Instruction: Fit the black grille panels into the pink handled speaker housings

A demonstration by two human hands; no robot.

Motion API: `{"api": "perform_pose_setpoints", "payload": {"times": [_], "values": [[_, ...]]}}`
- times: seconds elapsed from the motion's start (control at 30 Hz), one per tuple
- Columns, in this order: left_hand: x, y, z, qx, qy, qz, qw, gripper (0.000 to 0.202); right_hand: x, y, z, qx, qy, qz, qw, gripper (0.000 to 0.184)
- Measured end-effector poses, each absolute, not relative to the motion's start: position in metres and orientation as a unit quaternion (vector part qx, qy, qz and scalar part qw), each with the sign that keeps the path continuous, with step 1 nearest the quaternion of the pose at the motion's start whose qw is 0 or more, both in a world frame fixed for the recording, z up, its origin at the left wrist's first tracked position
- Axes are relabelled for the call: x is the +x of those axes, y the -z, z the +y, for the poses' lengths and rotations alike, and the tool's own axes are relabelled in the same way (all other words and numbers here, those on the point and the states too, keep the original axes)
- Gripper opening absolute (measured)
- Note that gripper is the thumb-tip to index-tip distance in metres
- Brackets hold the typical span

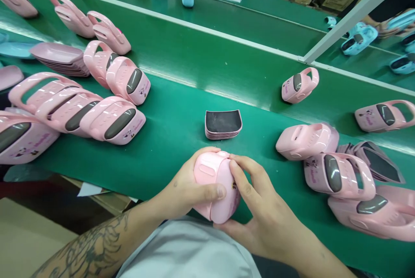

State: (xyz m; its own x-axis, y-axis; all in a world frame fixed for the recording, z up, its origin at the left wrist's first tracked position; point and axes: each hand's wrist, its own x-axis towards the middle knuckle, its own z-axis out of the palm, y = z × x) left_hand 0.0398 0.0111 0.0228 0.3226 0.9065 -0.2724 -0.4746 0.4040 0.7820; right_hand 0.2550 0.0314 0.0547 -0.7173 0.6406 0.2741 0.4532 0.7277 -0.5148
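Left hand (186,187) and right hand (256,200) clasped a pink case (215,187) just below a stack of pads (223,124); a slippery grip could drop it.

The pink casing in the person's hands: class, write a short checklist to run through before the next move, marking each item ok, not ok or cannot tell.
1. Pink plastic casing held by both hands: ok, left hand and right hand grip it from either side.
2. Stack of dark-faced panels within reach on the green belt: ok, just beyond the hands.
3. Casing's seam closed all round: cannot tell, the hands cover it.
4. Casings at right lying apart: not ok, several touch or overlap.
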Motion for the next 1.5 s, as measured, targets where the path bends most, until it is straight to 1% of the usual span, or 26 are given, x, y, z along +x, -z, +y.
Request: {"api": "perform_pose_setpoints", "payload": {"times": [0.23, 0.57, 0.7, 0.8, 0.83, 0.9, 0.97, 1.0, 1.1, 1.13, 1.23, 1.3, 1.37, 1.4, 1.5], "values": [[0.043, -0.023, 0.009, 0.285, -0.466, 0.361, 0.756, 0.079, 0.255, -0.054, 0.027, -0.302, -0.223, -0.899, 0.225, 0.093], [0.046, -0.026, 0.007, 0.280, -0.464, 0.386, 0.746, 0.078, 0.255, -0.050, 0.024, -0.312, -0.255, -0.889, 0.219, 0.104], [0.048, -0.024, 0.008, 0.269, -0.452, 0.419, 0.740, 0.082, 0.258, -0.053, 0.026, -0.346, -0.313, -0.866, 0.177, 0.111], [0.049, -0.026, 0.013, 0.284, -0.439, 0.412, 0.746, 0.084, 0.259, -0.057, 0.029, -0.383, -0.358, -0.840, 0.141, 0.112], [0.049, -0.027, 0.015, 0.293, -0.436, 0.392, 0.755, 0.080, 0.258, -0.059, 0.030, -0.390, -0.366, -0.834, 0.136, 0.112], [0.050, -0.029, 0.019, 0.310, -0.432, 0.349, 0.772, 0.065, 0.256, -0.060, 0.031, -0.396, -0.371, -0.829, 0.135, 0.113], [0.050, -0.031, 0.021, 0.311, -0.436, 0.339, 0.774, 0.052, 0.255, -0.059, 0.031, -0.397, -0.367, -0.829, 0.142, 0.116], [0.051, -0.031, 0.021, 0.302, -0.442, 0.350, 0.769, 0.051, 0.254, -0.059, 0.030, -0.397, -0.364, -0.830, 0.145, 0.116], [0.054, -0.029, 0.019, 0.266, -0.453, 0.399, 0.751, 0.058, 0.253, -0.056, 0.029, -0.397, -0.354, -0.832, 0.154, 0.115], [0.055, -0.027, 0.018, 0.257, -0.454, 0.409, 0.748, 0.057, 0.252, -0.055, 0.028, -0.400, -0.351, -0.832, 0.157, 0.116], [0.058, -0.025, 0.018, 0.252, -0.453, 0.403, 0.754, 0.045, 0.252, -0.053, 0.028, -0.402, -0.339, -0.833, 0.170, 0.118], [0.060, -0.024, 0.019, 0.249, -0.453, 0.395, 0.759, 0.042, 0.251, -0.052, 0.028, -0.401, -0.334, -0.834, 0.176, 0.119], [0.059, -0.024, 0.019, 0.246, -0.450, 0.398, 0.761, 0.046, 0.251, -0.052, 0.028, -0.397, -0.332, -0.837, 0.179, 0.119], [0.058, -0.025, 0.019, 0.246, -0.451, 0.405, 0.756, 0.052, 0.251, -0.051, 0.028, -0.393, -0.331, -0.839, 0.179, 0.119], [0.051, -0.025, 0.015, 0.268, -0.462, 0.434, 0.726, 0.075, 0.251, -0.049, 0.027, -0.366, -0.312, -0.858, 0.179, 0.123]]}}
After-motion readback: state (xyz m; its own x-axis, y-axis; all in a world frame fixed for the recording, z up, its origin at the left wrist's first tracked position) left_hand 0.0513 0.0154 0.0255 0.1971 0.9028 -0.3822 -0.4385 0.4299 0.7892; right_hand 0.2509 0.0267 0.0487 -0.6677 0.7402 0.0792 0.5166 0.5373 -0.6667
